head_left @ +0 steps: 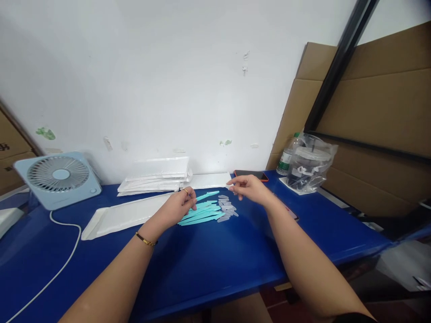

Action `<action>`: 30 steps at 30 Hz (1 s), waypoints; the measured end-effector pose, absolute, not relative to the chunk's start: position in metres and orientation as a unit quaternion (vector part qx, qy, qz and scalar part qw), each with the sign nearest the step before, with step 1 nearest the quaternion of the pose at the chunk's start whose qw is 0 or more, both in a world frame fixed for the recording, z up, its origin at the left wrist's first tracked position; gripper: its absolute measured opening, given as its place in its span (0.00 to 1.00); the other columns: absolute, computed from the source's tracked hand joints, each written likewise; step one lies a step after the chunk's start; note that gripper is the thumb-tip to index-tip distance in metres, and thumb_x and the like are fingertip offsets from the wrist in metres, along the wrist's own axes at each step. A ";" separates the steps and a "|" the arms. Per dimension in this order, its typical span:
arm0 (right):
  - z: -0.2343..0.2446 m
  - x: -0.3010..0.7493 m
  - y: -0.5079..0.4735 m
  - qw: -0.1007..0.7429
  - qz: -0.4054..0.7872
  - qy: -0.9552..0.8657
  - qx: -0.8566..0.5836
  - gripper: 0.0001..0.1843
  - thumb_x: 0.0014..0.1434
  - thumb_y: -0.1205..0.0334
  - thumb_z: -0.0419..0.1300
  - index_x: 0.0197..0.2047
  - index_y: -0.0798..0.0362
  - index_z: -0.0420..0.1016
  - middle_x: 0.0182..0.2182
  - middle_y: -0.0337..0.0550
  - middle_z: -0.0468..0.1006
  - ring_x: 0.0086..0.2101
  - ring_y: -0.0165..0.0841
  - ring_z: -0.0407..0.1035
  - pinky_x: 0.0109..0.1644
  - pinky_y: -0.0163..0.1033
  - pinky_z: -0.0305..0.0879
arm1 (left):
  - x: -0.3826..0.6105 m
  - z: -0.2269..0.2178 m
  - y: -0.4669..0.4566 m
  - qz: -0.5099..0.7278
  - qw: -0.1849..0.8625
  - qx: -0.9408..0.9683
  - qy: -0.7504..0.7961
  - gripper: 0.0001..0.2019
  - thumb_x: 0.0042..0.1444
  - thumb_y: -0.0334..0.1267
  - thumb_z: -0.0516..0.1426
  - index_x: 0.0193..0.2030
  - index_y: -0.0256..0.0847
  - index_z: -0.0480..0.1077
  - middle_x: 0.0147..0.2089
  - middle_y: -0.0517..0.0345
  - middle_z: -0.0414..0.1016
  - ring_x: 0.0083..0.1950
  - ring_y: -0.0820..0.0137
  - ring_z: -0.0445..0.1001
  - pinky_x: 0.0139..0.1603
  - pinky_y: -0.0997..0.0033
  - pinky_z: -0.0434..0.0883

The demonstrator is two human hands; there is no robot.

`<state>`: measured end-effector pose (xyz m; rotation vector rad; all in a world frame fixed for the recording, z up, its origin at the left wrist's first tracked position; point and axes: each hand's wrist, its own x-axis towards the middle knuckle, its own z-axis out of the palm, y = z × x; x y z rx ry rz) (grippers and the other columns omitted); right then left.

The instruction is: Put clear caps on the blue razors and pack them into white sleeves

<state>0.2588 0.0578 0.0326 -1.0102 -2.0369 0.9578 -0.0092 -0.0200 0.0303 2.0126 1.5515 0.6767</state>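
A pile of several thin teal sticks lies on the blue table. Several small clear caps lie just right of the pile. My left hand rests at the pile's left end, fingers curled round one teal stick that points right. My right hand hovers above the caps, thumb and forefinger pinched on one small clear cap near that stick's tip. A gold bracelet is on my left wrist.
A pale blue desk fan with a white cable stands at the left. White plastic bags are stacked by the wall, one flat bag nearer me. A phone, a bottle and a bagged jar sit at the right, cardboard behind.
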 end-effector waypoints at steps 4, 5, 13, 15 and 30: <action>0.028 0.251 0.059 0.426 0.429 -0.706 -0.369 0.20 0.47 0.50 0.64 0.38 0.57 0.76 0.22 0.40 0.74 0.20 0.27 0.67 0.25 0.33 0.63 | -0.008 0.030 -0.018 0.278 0.205 0.739 0.579 0.22 0.60 0.51 0.40 0.39 0.42 0.70 0.32 0.58 0.72 0.33 0.69 0.69 0.34 0.71 0.64; 0.027 0.248 0.059 0.435 0.458 -0.688 -0.359 0.21 0.46 0.50 0.65 0.38 0.58 0.76 0.23 0.42 0.75 0.22 0.29 0.70 0.26 0.33 0.64 | -0.009 0.030 -0.018 0.279 0.195 0.739 0.581 0.23 0.60 0.52 0.40 0.38 0.42 0.71 0.32 0.58 0.72 0.34 0.68 0.69 0.35 0.70 0.64; 0.021 0.228 0.050 0.453 0.558 -0.620 -0.315 0.17 0.44 0.51 0.67 0.30 0.58 0.75 0.23 0.41 0.75 0.20 0.27 0.69 0.25 0.33 0.64 | -0.009 0.028 -0.015 0.278 0.116 0.753 0.585 0.16 0.59 0.48 0.45 0.33 0.42 0.67 0.31 0.59 0.70 0.35 0.68 0.68 0.35 0.70 0.61; 0.020 0.225 0.048 0.454 0.564 -0.616 -0.311 0.17 0.44 0.52 0.67 0.30 0.58 0.75 0.23 0.41 0.75 0.19 0.27 0.69 0.25 0.33 0.64 | -0.009 0.028 -0.015 0.272 0.107 0.759 0.581 0.15 0.59 0.48 0.45 0.33 0.42 0.67 0.32 0.59 0.71 0.36 0.68 0.68 0.35 0.70 0.61; 0.016 0.211 0.039 0.415 0.589 -0.630 -0.292 0.16 0.45 0.52 0.66 0.29 0.58 0.74 0.23 0.41 0.76 0.21 0.29 0.71 0.28 0.34 0.65 | -0.001 0.025 -0.019 0.257 0.108 0.778 0.563 0.15 0.60 0.46 0.45 0.35 0.42 0.68 0.33 0.58 0.70 0.36 0.68 0.68 0.36 0.70 0.61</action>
